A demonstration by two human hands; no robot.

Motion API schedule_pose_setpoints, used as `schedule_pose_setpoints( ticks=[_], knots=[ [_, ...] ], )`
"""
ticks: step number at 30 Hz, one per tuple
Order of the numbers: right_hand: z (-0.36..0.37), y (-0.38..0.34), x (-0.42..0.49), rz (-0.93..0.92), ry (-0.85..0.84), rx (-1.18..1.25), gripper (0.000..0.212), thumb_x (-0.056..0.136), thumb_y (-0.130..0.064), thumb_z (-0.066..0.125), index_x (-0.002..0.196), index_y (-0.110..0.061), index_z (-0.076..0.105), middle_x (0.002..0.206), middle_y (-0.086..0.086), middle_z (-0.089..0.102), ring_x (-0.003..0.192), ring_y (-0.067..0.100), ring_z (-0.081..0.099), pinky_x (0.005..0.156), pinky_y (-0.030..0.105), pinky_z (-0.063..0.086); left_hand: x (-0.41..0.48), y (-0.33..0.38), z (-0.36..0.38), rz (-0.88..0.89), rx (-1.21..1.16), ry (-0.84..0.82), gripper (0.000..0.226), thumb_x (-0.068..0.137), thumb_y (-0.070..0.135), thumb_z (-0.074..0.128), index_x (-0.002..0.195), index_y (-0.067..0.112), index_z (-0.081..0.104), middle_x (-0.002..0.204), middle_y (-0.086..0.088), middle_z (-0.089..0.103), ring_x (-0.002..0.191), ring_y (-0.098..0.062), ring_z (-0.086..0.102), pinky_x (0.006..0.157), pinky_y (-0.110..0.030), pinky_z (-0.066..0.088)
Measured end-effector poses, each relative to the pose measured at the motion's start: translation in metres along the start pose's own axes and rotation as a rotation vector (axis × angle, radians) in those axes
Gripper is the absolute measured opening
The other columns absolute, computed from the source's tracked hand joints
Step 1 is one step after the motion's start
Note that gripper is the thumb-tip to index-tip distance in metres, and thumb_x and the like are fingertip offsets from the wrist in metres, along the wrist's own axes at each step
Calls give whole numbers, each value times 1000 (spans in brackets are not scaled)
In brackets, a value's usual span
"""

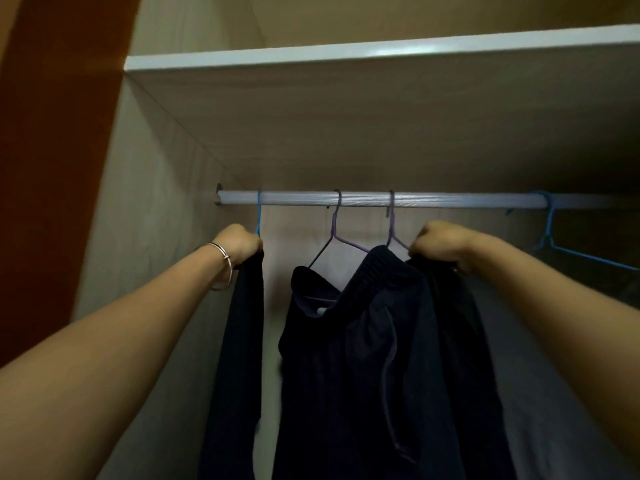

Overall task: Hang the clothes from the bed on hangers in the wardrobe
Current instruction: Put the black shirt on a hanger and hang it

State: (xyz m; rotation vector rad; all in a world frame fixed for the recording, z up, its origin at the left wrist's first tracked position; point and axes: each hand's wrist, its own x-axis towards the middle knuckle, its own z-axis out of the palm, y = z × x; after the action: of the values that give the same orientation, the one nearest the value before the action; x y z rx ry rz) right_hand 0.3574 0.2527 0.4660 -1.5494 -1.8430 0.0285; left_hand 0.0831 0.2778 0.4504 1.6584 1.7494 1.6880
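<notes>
Inside the wardrobe a grey rail [450, 199] runs left to right. My left hand [239, 242] grips the top of a dark garment [242, 341] hanging on a blue hanger [258, 216] at the rail's left end. My right hand [438, 242] is closed on the shoulder of another dark garment [446, 323] on a purple hanger [391, 223]. Between my hands a third dark garment [322, 358] hangs from a second purple hanger [334, 230]. An empty blue hanger [550, 230] hangs at the right.
A white-edged shelf [346, 51] sits above the rail. The wardrobe's side wall [145, 202] is close on the left, with a red-brown door panel [52, 133] beyond it. Bare rail shows between the purple hangers and the empty blue hanger.
</notes>
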Motion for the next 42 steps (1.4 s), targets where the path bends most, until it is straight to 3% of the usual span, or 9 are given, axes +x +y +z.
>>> schedule_pose_setpoints(
  ticks=[4, 6, 12, 17, 24, 28, 31, 39, 42],
  knots=[
    [25, -23, 0, -47, -1, 285, 19, 91, -1, 43, 104, 4, 56, 62, 8, 43, 51, 15, 41, 23, 10, 27, -2, 3, -5, 10, 0, 11, 29, 80, -5, 49, 103, -20, 58, 87, -26, 56, 80, -33, 56, 70, -37, 44],
    [38, -36, 2, -55, -15, 411, 12, 90, 2, 43, 89, 2, 55, 61, 9, 43, 50, 16, 42, 24, 10, 27, -1, 4, -8, 9, 1, 20, 30, 79, -5, 48, 103, -20, 58, 87, -26, 57, 80, -33, 56, 70, -36, 43],
    [80, -68, 24, -52, -46, 642, 24, 88, 2, 42, 66, -8, 39, 70, 11, 45, 58, 22, 45, 48, 29, 36, 1, 15, -26, 78, 68, 89, 35, 85, 3, 50, 115, -15, 55, 119, -31, 58, 111, -40, 57, 82, -37, 48],
    [95, -73, 29, -63, -69, 658, 21, 89, -5, 43, 68, -10, 42, 88, 17, 52, 83, 30, 52, 59, 32, 42, -10, 31, -47, 111, 142, 91, 33, 78, 0, 54, 108, -15, 57, 66, -11, 51, 51, -20, 45, 45, -20, 40],
    [91, -76, -11, -99, -219, 758, 26, 88, -35, 56, 98, -11, 56, 90, 6, 56, 77, 19, 53, 57, 25, 39, -74, 20, -71, 51, 129, 24, 25, 78, -1, 50, 96, -6, 65, 64, -13, 52, 47, -22, 45, 48, -23, 38],
    [87, -85, -28, -45, -300, 739, 14, 88, -21, 57, 92, -10, 50, 75, 6, 50, 61, 19, 47, 50, 26, 37, -118, 3, -80, -3, 99, -10, 16, 76, -2, 49, 77, 3, 64, 64, -14, 49, 47, -22, 42, 45, -22, 36],
    [89, -97, -30, -27, -253, 774, 18, 88, -12, 53, 104, -8, 45, 90, 14, 53, 71, 24, 51, 53, 29, 41, -145, -10, -93, -36, 87, -9, 16, 78, 2, 53, 83, 3, 68, 67, -12, 55, 51, -21, 47, 43, -20, 40],
    [117, -138, -31, -49, -269, 770, 14, 90, -10, 50, 102, -6, 44, 80, 11, 51, 68, 22, 51, 58, 33, 44, -202, -32, -148, -95, 133, -63, 22, 77, 6, 55, 88, 9, 74, 97, -25, 71, 73, -27, 56, 71, -33, 44],
    [131, -143, -29, -89, -185, 710, 37, 89, -29, 53, 114, -3, 50, 113, 17, 57, 103, 34, 56, 90, 42, 49, -221, -33, -160, -113, 148, -131, 25, 80, 6, 54, 89, 17, 75, 94, -11, 74, 84, -22, 64, 83, -34, 49]
  ],
)
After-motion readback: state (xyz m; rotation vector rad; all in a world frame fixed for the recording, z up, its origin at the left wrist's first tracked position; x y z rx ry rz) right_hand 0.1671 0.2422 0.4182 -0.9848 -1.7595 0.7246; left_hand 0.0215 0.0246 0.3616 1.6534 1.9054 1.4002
